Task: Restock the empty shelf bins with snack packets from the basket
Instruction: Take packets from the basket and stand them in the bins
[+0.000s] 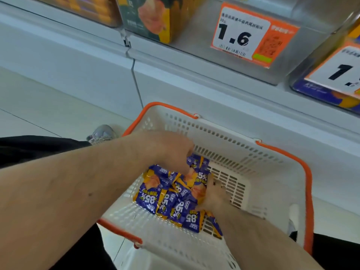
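A pale shop floor and the white base of a shelving unit fill the left and centre of the frame, with clear shelf bins along the top edge. Low in the centre sits a white basket with orange handles. A heap of purple and orange snack packets lies on its floor, directly beneath both hands. The left hand reaches down from the upper left, fingers curled into the pile's far end. The right hand presses against the pile's right edge, fingers bent around packets. The bins lie up and away, toward the top of the frame. Packets read "85%"; the price tag reads "1.6".
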{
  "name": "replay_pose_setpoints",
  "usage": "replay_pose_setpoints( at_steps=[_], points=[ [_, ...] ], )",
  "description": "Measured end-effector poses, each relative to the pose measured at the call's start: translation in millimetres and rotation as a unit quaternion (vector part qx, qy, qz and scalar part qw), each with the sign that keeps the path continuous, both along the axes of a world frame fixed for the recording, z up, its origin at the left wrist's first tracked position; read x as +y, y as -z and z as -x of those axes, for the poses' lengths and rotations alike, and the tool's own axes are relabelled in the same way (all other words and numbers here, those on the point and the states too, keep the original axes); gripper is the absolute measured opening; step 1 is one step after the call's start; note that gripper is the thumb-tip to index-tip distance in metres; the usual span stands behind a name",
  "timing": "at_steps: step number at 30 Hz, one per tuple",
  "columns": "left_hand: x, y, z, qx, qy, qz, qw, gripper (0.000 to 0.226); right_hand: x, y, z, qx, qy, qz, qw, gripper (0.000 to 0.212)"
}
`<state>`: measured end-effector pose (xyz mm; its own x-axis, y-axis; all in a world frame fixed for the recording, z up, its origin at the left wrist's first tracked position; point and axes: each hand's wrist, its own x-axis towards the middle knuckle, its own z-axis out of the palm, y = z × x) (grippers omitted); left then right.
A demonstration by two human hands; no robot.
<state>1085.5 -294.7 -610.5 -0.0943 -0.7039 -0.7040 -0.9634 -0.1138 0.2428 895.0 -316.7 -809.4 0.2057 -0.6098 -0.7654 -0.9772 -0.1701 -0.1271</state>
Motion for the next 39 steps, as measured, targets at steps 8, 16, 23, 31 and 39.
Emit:
replay_pose_setpoints(
  at_steps=[8,16,23,31,39],
  points=[
    [-6.1,-3.5,10.4,-0.004,0.015,0.002,1.0,0.047,-6.3,-0.7,40.9,0.04,-0.083,0.037,0.995,0.081],
    [-3.4,-11.8,23.1,-0.006,0.02,0.022,1.0,0.046,-15.0,-36.3,54.3,0.11,-0.263,-0.04,0.958,0.026],
    [14.3,-20.8,24.1,0.048,-0.087,0.022,0.995,0.072,-78.0,-157.9,68.2,-0.242,0.09,-0.076,0.963,0.007],
    [4.1,-51.4,73.3,0.378,-0.352,0.227,0.826,0.019,-82.0,-258.5,100.3,-0.49,0.265,-0.139,0.819,0.016],
    [-47.3,-100.2,129.6,0.33,-0.238,0.327,0.853,0.013,-80.7,-326.6,139.2,-0.356,-0.036,0.398,0.845,0.064]
  ],
)
